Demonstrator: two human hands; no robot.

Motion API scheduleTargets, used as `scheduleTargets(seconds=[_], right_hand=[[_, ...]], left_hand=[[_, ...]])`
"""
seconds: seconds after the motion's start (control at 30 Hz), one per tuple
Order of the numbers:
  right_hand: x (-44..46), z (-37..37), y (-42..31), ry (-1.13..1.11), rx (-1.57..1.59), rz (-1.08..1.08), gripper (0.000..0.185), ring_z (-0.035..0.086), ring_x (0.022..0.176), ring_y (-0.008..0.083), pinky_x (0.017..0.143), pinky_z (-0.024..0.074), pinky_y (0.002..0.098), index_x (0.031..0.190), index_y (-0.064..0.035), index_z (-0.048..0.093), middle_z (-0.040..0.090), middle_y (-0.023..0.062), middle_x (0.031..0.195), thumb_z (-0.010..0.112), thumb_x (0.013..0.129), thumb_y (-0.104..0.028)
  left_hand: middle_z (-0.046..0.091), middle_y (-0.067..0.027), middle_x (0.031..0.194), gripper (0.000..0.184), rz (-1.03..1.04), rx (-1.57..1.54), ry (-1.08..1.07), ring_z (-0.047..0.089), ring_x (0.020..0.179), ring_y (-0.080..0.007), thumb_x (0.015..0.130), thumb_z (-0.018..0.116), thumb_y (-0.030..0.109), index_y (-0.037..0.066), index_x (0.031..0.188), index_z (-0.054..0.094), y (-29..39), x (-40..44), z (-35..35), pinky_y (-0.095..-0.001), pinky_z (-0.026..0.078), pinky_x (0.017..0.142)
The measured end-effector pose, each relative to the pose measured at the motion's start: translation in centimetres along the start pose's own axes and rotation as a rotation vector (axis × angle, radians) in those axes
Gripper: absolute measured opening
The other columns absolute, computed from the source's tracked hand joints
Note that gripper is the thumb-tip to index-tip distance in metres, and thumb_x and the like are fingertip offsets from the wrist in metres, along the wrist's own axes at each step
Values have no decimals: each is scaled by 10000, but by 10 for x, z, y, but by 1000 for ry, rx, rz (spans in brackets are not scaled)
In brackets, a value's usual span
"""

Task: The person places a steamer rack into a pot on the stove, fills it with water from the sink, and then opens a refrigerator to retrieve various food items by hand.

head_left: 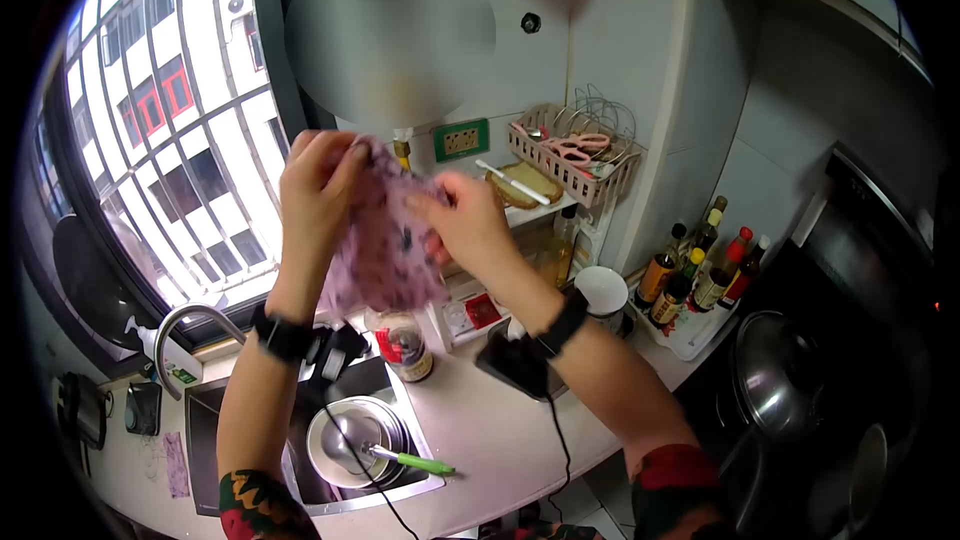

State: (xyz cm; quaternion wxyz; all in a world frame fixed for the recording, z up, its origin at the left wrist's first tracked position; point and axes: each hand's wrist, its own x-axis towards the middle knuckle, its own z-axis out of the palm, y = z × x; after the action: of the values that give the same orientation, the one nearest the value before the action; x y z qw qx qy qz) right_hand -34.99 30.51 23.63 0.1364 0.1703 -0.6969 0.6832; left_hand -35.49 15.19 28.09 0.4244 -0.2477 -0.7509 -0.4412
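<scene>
A pink patterned cloth (385, 250) hangs in the air between my raised hands, above the back of the counter. My left hand (318, 175) pinches its upper left corner. On the other side, my right hand (465, 223) grips the cloth's right edge, slightly blurred, with fingers curled in. Below the cloth stands a glass jar (405, 348) with a red label, partly hidden. Black straps with devices and cables are around both wrists.
The sink (420, 495) holds stacked bowls and a green-handled ladle (415, 461). A faucet (165, 345) arches at left. Bottles (712, 285) stand in a tray at right, by a lidded pan (775, 375). A pink basket (575, 165) sits on the shelf.
</scene>
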Motion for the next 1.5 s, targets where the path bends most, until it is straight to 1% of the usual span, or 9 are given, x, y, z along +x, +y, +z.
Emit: scheduleTargets(seconds=[0.13, 0.27, 0.5, 0.6, 0.77, 0.9, 1.0, 1.23, 1.5], right_hand=[[49, -43, 57, 231, -65, -96, 212, 578, 596, 173, 549, 462, 297, 851, 17, 548, 584, 99, 702, 599, 738, -156], [45, -128, 96, 440, -226, -113, 152, 536, 535, 106, 402, 399, 231, 893, -24, 533, 550, 54, 768, 549, 745, -57], [9, -124, 74, 675, -216, -79, 73, 551, 700, 262, 619, 431, 358, 753, -45, 529, 552, 125, 721, 533, 681, -32], [14, -128, 73, 903, -461, -240, 179, 547, 775, 316, 668, 431, 400, 878, -24, 480, 536, 149, 812, 523, 705, -46], [15, -184, 44, 509, 548, -319, 97, 570, 677, 184, 590, 468, 293, 865, -11, 467, 557, 104, 770, 428, 826, -91], [34, -226, 53, 796, -724, -50, 533, 486, 1053, 304, 887, 384, 362, 1161, 28, 421, 514, 208, 1101, 607, 696, -156], [43, -241, 48, 722, -953, 19, 584, 420, 1099, 328, 900, 371, 393, 1218, -38, 394, 493, 172, 1152, 594, 719, -266], [90, -233, 63, 696, -1225, -91, 569, 543, 879, 305, 765, 430, 388, 1146, -31, 486, 586, 166, 931, 582, 713, -387], [106, -239, 64, 625, -1014, -343, 268, 560, 851, 307, 733, 443, 386, 995, 43, 534, 582, 204, 938, 518, 784, -121]], left_hand=[[439, -171, 1205, 561, -144, 342, -342, 446, 1094, -316, 710, 652, 216, 56, 1200, 430, -67, -2, 41, -340, 372, 915], [447, -171, 1195, 520, -34, 194, -469, 435, 1114, -304, 673, 672, 149, 42, 1147, 488, -101, -55, 56, -356, 343, 933], [246, -141, 1353, 490, -93, 234, -523, 362, 1163, -262, 717, 588, 41, 63, 1189, 457, -133, -73, 61, -331, 360, 904], [316, -103, 1271, 491, -428, -262, -660, 451, 1007, -186, 755, 560, 28, 56, 1223, 416, -131, -70, 62, -294, 415, 808], [369, -67, 1267, 551, -451, -204, -653, 459, 1035, -158, 733, 548, -65, 105, 1239, 408, -19, -108, 46, -253, 464, 744], [328, -117, 1334, 515, -434, -117, -661, 389, 1173, -253, 698, 626, 14, 94, 1182, 470, 18, -135, 18, -333, 382, 905], [346, -133, 1320, 491, -539, -89, -649, 417, 1150, -233, 675, 622, 27, 79, 1148, 503, 32, -151, -21, -322, 381, 892], [459, -114, 1210, 481, -979, -175, -196, 462, 1081, -190, 700, 654, 79, -4, 1142, 482, 6, -240, -118, -310, 378, 893], [524, -83, 1065, 361, -1139, -46, -42, 540, 900, -143, 762, 626, 142, 40, 1094, 530, 21, -274, -127, -239, 483, 679]])
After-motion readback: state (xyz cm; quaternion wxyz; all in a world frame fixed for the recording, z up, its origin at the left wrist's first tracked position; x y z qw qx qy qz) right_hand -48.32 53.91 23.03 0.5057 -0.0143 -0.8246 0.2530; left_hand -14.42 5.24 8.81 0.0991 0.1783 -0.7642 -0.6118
